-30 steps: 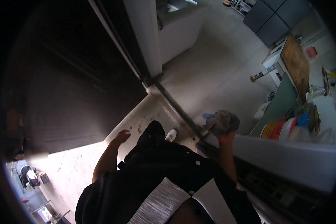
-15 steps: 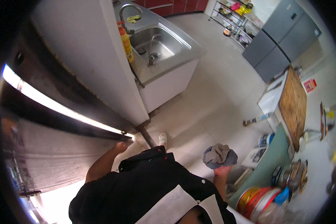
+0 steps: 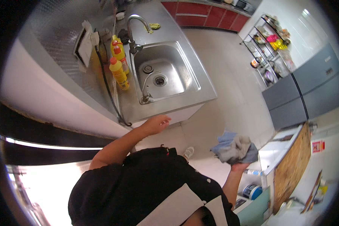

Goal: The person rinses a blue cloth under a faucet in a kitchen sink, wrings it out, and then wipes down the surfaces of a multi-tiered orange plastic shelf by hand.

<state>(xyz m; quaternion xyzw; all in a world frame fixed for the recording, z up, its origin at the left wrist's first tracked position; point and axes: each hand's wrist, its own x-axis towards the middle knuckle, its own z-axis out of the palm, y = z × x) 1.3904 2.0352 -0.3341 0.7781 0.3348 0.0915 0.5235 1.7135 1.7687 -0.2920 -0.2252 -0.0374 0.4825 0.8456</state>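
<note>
My right hand (image 3: 240,166) holds a bunched bundle of cloths (image 3: 235,147), grey and light blue, with loose folds spilling over it. The bundle hides most of the fingers. My left hand (image 3: 157,125) reaches forward, empty, its fingers loosely bent and apart. It is nearest the front edge of the steel counter (image 3: 158,110); whether it touches that edge I cannot tell. Set into the counter beyond it is a steel sink (image 3: 182,84) with a curved faucet (image 3: 133,32) at its left side.
Yellow bottles (image 3: 119,74) stand left of the sink, near a black cable (image 3: 108,88). A yellow-green cloth (image 3: 154,26) lies behind the faucet. On the right are a wooden board (image 3: 293,169), a grey refrigerator (image 3: 309,90) and a loaded rack (image 3: 265,45). Red cabinets (image 3: 199,18) line the back.
I have come closer to the sink. My left hand has left the dark door's edge and swung forward to the counter front. The cloths in my right hand have spread out, showing more blue.
</note>
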